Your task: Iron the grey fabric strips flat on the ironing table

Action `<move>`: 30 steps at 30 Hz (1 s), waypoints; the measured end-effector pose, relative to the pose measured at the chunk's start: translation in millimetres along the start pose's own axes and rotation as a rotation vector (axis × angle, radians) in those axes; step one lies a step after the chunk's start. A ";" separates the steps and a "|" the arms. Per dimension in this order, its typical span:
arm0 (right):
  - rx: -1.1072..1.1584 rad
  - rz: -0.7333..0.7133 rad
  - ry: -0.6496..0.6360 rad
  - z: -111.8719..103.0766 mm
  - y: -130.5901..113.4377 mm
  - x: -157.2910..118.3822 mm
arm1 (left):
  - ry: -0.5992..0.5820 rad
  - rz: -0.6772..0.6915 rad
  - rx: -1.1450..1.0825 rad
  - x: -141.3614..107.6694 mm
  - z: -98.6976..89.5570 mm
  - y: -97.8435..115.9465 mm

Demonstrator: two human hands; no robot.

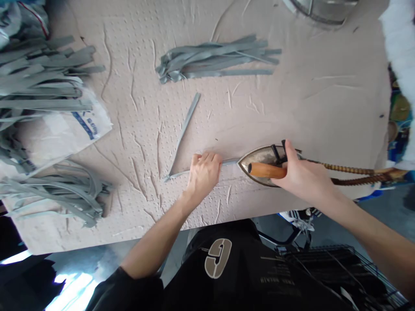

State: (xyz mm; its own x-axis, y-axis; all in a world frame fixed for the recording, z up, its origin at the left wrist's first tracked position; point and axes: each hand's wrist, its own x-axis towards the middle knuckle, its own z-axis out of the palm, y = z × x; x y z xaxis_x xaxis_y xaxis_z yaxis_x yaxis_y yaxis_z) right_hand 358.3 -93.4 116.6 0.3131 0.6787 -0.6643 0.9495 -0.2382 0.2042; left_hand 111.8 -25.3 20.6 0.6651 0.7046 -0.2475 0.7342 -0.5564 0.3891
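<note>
Gripping the heavy iron (259, 154) by its wooden handle (267, 170), the right hand (301, 175) sits just beside the left hand (204, 172), spread palm-down on the limp strip (178, 173).

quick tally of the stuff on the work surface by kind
metal iron with orange-brown wooden handle: 1
piles of flat grey strips: 3
single folded flat grey strip: 1
white printed bag: 1
total: 6
</note>
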 end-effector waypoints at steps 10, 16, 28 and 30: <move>-0.067 -0.196 0.105 -7.3 -52.1 3.8 | -0.275 -0.145 -0.090 -6.2 -25.1 -22.7; -0.068 -0.280 0.168 -9.6 -69.3 4.1 | -0.329 -0.240 -0.111 -26.5 -49.5 -51.9; -0.044 -0.416 0.111 -25.4 -120.2 0.5 | -0.254 -0.157 0.090 -61.7 -57.6 -86.5; -0.040 -0.461 0.120 -26.9 -132.0 -0.4 | -0.260 -0.145 0.061 -64.6 -59.3 -89.9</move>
State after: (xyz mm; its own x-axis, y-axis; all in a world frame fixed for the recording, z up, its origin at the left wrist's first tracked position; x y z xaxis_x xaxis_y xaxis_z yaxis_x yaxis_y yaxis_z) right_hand 233.3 -43.5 109.3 -0.1435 0.7830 -0.6053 0.9892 0.1323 -0.0633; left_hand -5.2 5.3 54.2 0.5598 0.6462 -0.5187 0.8255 -0.4891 0.2815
